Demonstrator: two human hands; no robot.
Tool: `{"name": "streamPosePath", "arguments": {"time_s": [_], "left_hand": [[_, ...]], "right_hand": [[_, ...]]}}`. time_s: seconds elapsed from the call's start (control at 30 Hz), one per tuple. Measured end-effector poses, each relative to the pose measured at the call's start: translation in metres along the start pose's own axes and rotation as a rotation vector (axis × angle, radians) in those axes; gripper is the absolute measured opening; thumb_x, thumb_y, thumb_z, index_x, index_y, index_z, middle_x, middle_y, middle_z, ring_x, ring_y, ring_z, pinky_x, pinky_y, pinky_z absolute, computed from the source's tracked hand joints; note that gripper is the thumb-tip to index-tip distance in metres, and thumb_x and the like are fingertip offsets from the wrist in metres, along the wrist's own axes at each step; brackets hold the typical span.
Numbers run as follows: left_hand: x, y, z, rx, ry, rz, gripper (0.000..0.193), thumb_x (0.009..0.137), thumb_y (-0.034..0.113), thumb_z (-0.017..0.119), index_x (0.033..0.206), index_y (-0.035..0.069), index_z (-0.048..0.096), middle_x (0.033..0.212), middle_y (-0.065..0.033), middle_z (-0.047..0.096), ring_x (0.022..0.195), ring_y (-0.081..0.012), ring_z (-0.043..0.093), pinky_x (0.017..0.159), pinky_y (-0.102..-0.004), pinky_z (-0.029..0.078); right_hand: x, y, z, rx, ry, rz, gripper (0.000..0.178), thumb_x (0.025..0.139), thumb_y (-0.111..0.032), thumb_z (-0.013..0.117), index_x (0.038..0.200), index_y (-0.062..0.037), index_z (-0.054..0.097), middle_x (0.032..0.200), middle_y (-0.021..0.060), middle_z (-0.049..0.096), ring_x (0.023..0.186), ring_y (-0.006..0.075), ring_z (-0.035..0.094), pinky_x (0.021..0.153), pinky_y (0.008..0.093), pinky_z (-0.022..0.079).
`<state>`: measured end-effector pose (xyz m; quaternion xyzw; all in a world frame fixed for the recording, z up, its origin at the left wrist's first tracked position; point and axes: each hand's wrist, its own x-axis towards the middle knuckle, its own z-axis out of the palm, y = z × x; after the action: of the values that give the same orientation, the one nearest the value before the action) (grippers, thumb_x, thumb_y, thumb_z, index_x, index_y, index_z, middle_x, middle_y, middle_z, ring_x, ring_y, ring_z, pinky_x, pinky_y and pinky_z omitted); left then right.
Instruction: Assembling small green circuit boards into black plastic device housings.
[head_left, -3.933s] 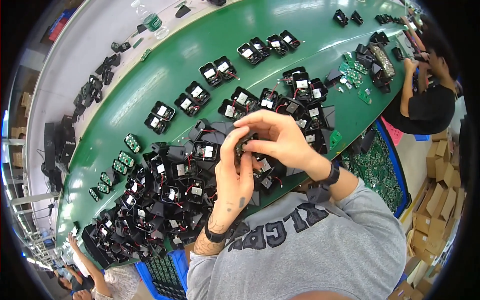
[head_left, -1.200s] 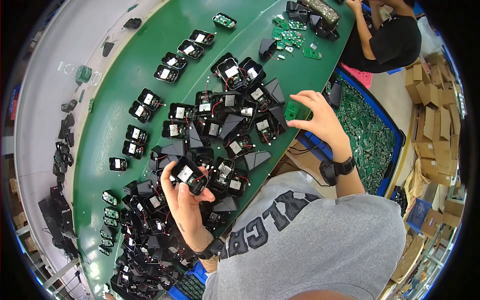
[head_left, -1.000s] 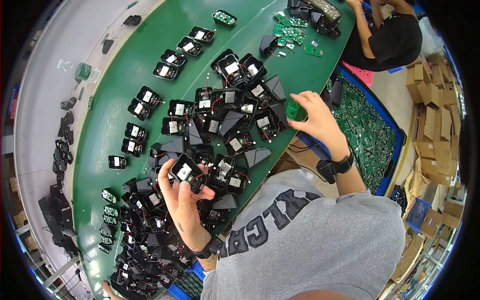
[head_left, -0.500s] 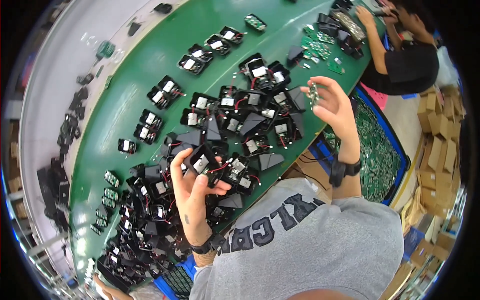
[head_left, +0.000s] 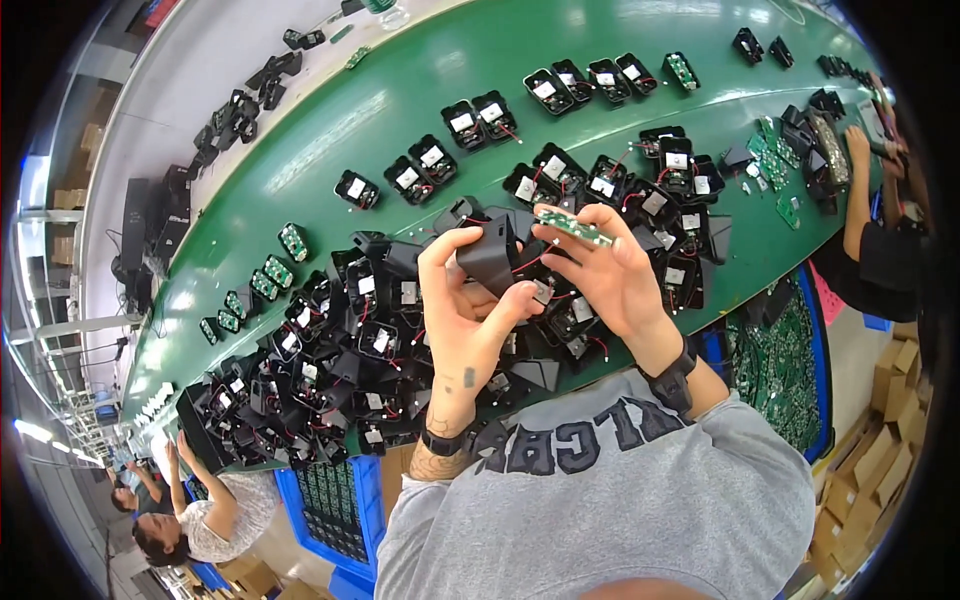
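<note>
My left hand holds a black plastic housing up above the green conveyor belt. My right hand pinches a small green circuit board just to the right of the housing, close to its top edge. Under both hands lies a heap of black housings with red wires. Each wrist wears a black band.
Finished black units lie in pairs along the far side of the belt. Small green boards sit at the left. A blue crate of green circuit boards stands at my right, another blue crate at lower left. Other people work at both ends.
My right hand has brought the green board from the crate at the right over to the housing. My left hand has lifted the housing and both hands now meet above the heap.
</note>
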<state>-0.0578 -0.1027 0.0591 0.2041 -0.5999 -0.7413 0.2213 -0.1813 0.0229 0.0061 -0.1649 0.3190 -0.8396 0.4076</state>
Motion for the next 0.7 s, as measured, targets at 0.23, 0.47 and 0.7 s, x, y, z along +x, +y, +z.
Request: {"name": "streamPosePath", "arguments": {"time_s": [0.23,0.47,0.7], "left_hand": [[0.007,-0.010,0.000,0.088,0.016,0.073,0.061,0.080,-0.004,0.069,0.130,0.006,0.035,0.114,-0.0179,0.053,0.082,-0.0213,0.069,0.068,-0.0267,0.058],[0.009,-0.012,0.001,0.000,0.082,0.102,0.063,0.082,-0.003,0.069,0.131,0.007,0.031,0.117,-0.0181,0.051,0.084,-0.0211,0.069,0.069,-0.0263,0.059],[0.009,-0.014,0.000,0.037,0.077,0.105,0.062,0.082,-0.002,0.069,0.131,0.007,0.030,0.119,-0.0185,0.049,0.090,-0.0213,0.067,0.070,-0.0268,0.059]], "right_hand": [[-0.005,0.016,0.008,0.110,-0.025,0.107,0.046,0.091,-0.043,0.057,0.124,-0.0129,0.046,0.141,0.0207,0.044,0.124,0.0296,0.048,0.100,0.0409,0.042],[-0.004,0.018,0.006,0.126,-0.026,0.102,0.041,0.095,-0.044,0.050,0.125,-0.0165,0.048,0.145,0.0193,0.039,0.128,0.0290,0.044,0.101,0.0412,0.040],[-0.004,0.021,0.013,0.127,-0.107,0.091,0.041,0.097,-0.044,0.046,0.128,-0.0176,0.047,0.147,0.0183,0.037,0.129,0.0282,0.043,0.105,0.0420,0.037]]}}
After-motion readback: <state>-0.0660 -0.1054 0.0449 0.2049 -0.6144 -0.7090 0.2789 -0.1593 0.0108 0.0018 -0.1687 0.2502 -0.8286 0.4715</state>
